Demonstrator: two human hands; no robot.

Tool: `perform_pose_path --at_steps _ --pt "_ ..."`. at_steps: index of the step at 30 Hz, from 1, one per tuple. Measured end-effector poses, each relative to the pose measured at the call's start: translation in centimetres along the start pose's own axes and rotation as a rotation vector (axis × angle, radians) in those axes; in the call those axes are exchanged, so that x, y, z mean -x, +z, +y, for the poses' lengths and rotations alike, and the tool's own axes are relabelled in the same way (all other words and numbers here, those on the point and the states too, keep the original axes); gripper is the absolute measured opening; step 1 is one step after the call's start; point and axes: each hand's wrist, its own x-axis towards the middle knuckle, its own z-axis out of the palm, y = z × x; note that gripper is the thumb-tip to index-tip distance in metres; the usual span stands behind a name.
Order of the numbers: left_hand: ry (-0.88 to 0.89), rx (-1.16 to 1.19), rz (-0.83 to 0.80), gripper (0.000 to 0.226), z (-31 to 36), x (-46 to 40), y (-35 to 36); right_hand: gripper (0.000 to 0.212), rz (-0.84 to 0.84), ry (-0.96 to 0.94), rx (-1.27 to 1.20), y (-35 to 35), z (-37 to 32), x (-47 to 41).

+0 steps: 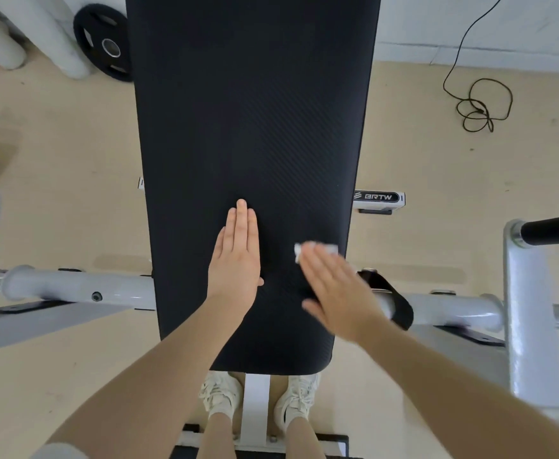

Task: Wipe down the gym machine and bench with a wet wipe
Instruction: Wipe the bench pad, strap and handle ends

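Note:
The black padded bench (251,127) runs straight away from me down the middle of the view. My left hand (236,256) lies flat on its near part, fingers straight and together. My right hand (336,286) is blurred and presses a white wet wipe (316,249) against the pad near the bench's right edge, with straight fingers over the wipe. Only the wipe's far edge shows past my fingertips. The machine's grey frame (79,286) crosses under the bench.
A grey upright with a black bar (529,313) stands at the right. A black weight plate (105,44) leans at the far left beside white rolls. A tangled black cable (480,107) lies on the beige floor at far right. My shoes (221,395) flank the bench's white foot.

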Motion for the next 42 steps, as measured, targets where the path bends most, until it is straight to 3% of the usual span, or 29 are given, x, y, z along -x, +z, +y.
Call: perform_pose_path --at_steps 4,11,15,18,27,31,37,42 --pt "-0.017 -0.018 0.039 0.117 0.1 0.0 0.2 0.069 -0.08 -0.08 0.016 2.6 -1.9 3.6" --pt "-0.082 0.053 0.154 0.104 -0.2 3.0 2.5 0.064 0.194 0.076 0.029 -2.2 4.7 -3.0" --pt "-0.044 0.021 0.057 0.109 -0.8 4.5 4.8 0.062 0.247 0.115 -0.03 -3.9 7.2 -5.5" --pt "-0.018 -0.008 0.042 0.111 -1.0 5.0 5.8 0.062 0.276 0.117 -0.117 -2.1 5.2 -4.3" --pt "0.038 0.01 0.114 0.112 -2.0 4.8 7.2 0.068 -0.081 -0.172 -0.012 10.2 -7.8 12.0" --pt "0.089 0.05 0.14 0.11 -2.4 4.7 7.4 0.068 -0.093 -0.177 -0.023 10.4 -8.2 12.4" --pt "0.169 0.082 0.186 0.11 -4.0 5.4 7.8 0.06 0.17 0.062 0.032 4.5 -4.3 3.1" --pt "0.13 0.026 0.195 0.114 -7.1 6.9 9.4 0.061 0.231 0.25 -0.145 3.0 -6.1 -0.3"
